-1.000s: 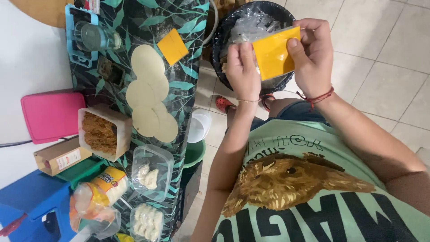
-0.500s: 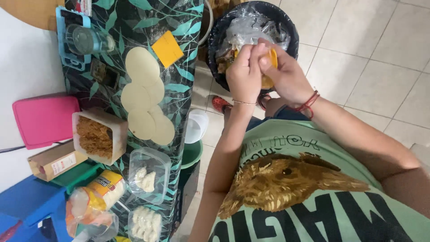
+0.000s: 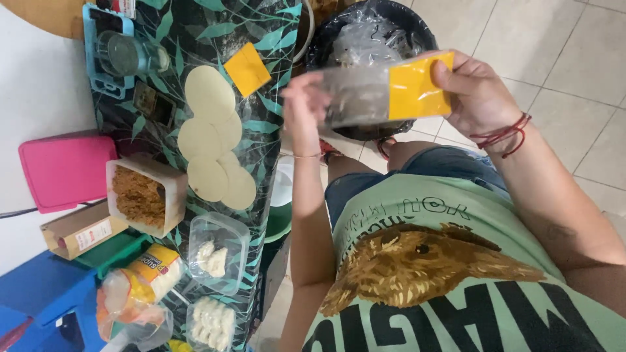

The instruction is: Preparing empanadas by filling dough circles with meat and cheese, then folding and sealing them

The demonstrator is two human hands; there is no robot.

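My right hand (image 3: pixel 479 98), with a red string bracelet at the wrist, pinches a yellow cheese slice (image 3: pixel 417 85) by its right edge. My left hand (image 3: pixel 305 111) grips the clear plastic film (image 3: pixel 355 98) that stretches left from the slice. Both hands are raised over my lap, in front of a black bin (image 3: pixel 417 26) lined with a clear bag. A second yellow slice (image 3: pixel 246 68) lies on the leaf-patterned tablecloth (image 3: pixel 267 124). Several round pale dough discs (image 3: pixel 210 133) lie below it.
On the table stand a tub of shredded brown filling (image 3: pixel 140 195), two clear containers (image 3: pixel 215 251) with white pieces, a glass in a blue tray (image 3: pixel 127 55) and a bag (image 3: pixel 134 287). A pink case (image 3: pixel 65 169), a cardboard box (image 3: pixel 78 231) and a blue stool (image 3: pixel 39 303) are left.
My hands were close together on the slice over the bin; they have drawn apart, the left pulling the clear film leftward off the yellow slice held by the right.
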